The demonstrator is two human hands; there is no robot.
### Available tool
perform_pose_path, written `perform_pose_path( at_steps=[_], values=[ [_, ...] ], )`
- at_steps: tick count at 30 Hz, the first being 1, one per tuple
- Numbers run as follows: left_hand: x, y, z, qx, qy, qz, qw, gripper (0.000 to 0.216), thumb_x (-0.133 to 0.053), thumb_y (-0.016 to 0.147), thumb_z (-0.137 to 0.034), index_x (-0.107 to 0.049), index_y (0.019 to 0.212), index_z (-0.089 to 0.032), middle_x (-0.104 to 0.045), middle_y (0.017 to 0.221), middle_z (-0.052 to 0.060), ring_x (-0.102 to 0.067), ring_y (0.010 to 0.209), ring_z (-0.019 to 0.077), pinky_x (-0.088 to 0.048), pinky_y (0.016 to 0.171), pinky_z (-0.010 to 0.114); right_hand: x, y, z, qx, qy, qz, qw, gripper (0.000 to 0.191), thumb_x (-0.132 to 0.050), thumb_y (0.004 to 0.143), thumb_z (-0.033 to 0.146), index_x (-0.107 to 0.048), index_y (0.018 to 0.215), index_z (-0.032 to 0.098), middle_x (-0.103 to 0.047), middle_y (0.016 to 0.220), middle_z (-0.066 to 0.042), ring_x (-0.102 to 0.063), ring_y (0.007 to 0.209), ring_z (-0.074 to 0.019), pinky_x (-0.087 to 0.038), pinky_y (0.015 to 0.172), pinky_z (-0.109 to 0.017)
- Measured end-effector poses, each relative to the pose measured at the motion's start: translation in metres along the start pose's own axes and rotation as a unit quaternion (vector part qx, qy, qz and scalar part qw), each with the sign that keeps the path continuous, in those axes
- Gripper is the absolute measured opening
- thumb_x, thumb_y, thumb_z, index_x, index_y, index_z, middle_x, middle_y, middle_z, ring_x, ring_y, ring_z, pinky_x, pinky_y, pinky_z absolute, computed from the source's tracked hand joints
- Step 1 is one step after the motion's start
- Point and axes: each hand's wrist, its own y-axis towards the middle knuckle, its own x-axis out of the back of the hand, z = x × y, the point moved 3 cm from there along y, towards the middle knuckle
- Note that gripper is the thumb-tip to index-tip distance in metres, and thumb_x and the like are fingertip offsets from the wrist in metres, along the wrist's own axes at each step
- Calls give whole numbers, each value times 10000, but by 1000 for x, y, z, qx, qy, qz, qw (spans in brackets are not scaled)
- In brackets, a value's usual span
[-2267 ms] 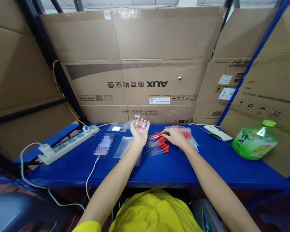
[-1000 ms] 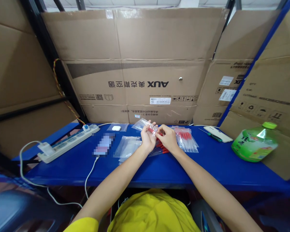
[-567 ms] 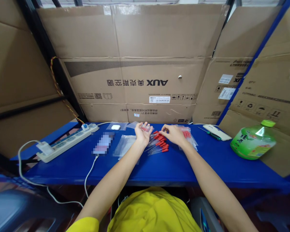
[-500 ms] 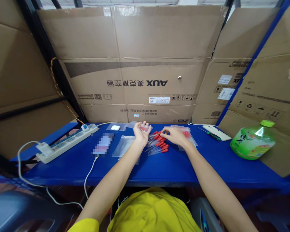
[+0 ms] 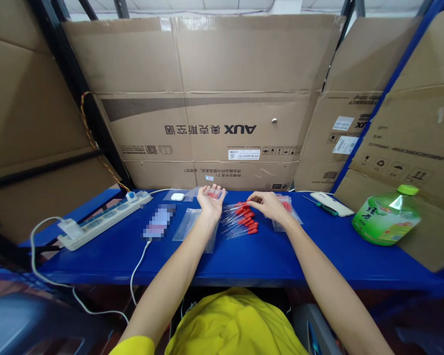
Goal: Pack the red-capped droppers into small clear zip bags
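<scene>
My left hand (image 5: 210, 201) is held palm up over the blue table (image 5: 266, 256), and a small clear bag (image 5: 213, 194) with red pieces inside rests in its loosely curled fingers. To its right a pile of red-capped clear droppers (image 5: 242, 223) lies on the table. Over the far end of that pile my right hand (image 5: 269, 205) is palm down. Its fingertips pinch together at a red cap. A filled bag of droppers (image 5: 286, 207) lies partly hidden under the right hand.
Empty clear bags (image 5: 190, 224) lie left of the pile, beside a phone (image 5: 159, 222) on a white cable. A power strip (image 5: 103, 219) is at the left and a white earbud case (image 5: 177, 196) behind. A screwdriver (image 5: 327, 208) and a green bottle (image 5: 387, 219) are at the right. Cardboard boxes (image 5: 222, 98) wall the back.
A second ago both hands were together at the clear bag, above the pile. They have since parted: the left hand drew back left with the bag, and the right hand went down to the droppers.
</scene>
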Motion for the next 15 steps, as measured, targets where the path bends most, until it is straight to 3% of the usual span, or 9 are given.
perform_pose_path(
  at_steps=[3, 6, 9, 15],
  values=[
    [-2, 1, -6, -19, -11, 7, 1000, 73, -518, 905, -273, -517, 881, -204, -628, 896, 34, -626, 798, 150, -563, 872, 356, 9, -1, 8, 12, 50, -114, 992, 255, -652, 924, 443, -740, 949, 205, -776, 855, -46, -706, 772, -205, -526, 707, -304],
    [-3, -1, -8, -37, -16, -4, 999, 70, -520, 906, -268, -529, 878, -205, -628, 880, 28, -621, 779, 146, -564, 850, 336, 11, -3, 17, 25, 89, -177, 980, 277, -661, 909, 473, -725, 946, 205, -762, 854, -53, -699, 760, -206, -536, 706, -312],
    [-5, -5, -3, -31, -21, 0, 999, 77, -520, 906, -263, -520, 855, -206, -627, 849, 22, -620, 763, 145, -564, 863, 348, 4, -5, 24, 35, 103, -181, 977, 267, -670, 901, 468, -723, 937, 209, -761, 851, -55, -698, 745, -206, -541, 698, -314],
    [-7, -12, 14, 2, -32, 40, 999, 88, -520, 918, -273, -528, 866, -202, -645, 848, 34, -641, 789, 162, -560, 895, 383, -20, -4, 35, 49, 74, -123, 988, 233, -664, 911, 435, -738, 978, 225, -772, 853, -49, -692, 726, -204, -541, 699, -316]
  ],
)
